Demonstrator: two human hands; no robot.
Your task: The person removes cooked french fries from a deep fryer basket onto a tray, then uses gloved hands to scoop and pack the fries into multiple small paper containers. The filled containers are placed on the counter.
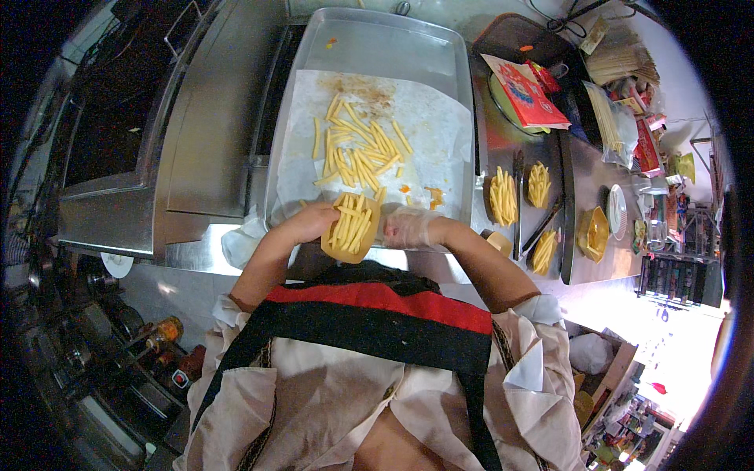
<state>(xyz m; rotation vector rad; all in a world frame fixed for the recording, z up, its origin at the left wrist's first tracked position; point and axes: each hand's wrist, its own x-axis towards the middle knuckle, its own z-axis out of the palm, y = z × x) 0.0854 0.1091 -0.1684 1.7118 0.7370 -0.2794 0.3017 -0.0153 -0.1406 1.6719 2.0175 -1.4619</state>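
Observation:
My left hand grips the side of a tan paper food tray partly filled with French fries. Just right of that container is my right hand, in a clear plastic glove, fingers curled; whether it holds anything cannot be told. Beyond both hands, a loose pile of fries lies on white parchment paper, which has brown and orange stains. The paper lines a large metal sheet pan.
To the right, filled portions of fries stand on a steel counter, near dark tongs. An octagonal container sits beside white plates. Further back are a red printed bag and bundled wooden skewers. Steel equipment stands left.

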